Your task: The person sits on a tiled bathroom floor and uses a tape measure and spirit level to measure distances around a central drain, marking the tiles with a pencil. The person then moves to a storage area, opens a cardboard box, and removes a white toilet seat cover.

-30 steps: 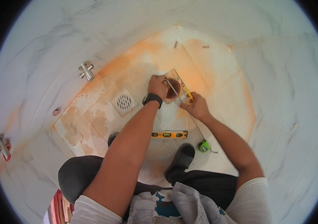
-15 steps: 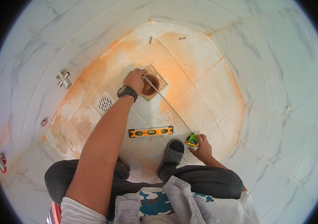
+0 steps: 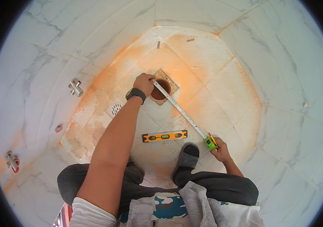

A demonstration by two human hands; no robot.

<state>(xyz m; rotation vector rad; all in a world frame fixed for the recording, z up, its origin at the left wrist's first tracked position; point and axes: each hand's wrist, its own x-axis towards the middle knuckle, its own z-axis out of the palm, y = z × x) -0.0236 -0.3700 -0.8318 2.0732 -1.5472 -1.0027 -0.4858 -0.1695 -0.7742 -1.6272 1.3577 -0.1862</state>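
Note:
A green tape measure (image 3: 209, 142) sits in my right hand (image 3: 222, 152), which is closed round its case along with a yellow pencil (image 3: 213, 139). Its pale blade (image 3: 180, 109) runs out diagonally, marked face up, across the floor to the round drain hole (image 3: 160, 90). At the hole's left rim, the fingers of my left hand (image 3: 144, 84) pinch the blade's end. A dark watch is on that wrist. Below the blade lies an orange spirit level (image 3: 165, 136), near my slippered foot and touched by neither hand.
A slotted floor drain (image 3: 116, 109) is left of the hole, partly behind my left forearm. Metal valves (image 3: 76, 87) (image 3: 12, 161) stick out from the left wall. Two small dark strips (image 3: 158, 45) lie at the far floor edge. Marbled tile walls enclose the stained floor.
The tape blade has turned from edge-on to face up. My right hand has rolled the case over, and the pencil now points upward. The whole view has shifted slightly.

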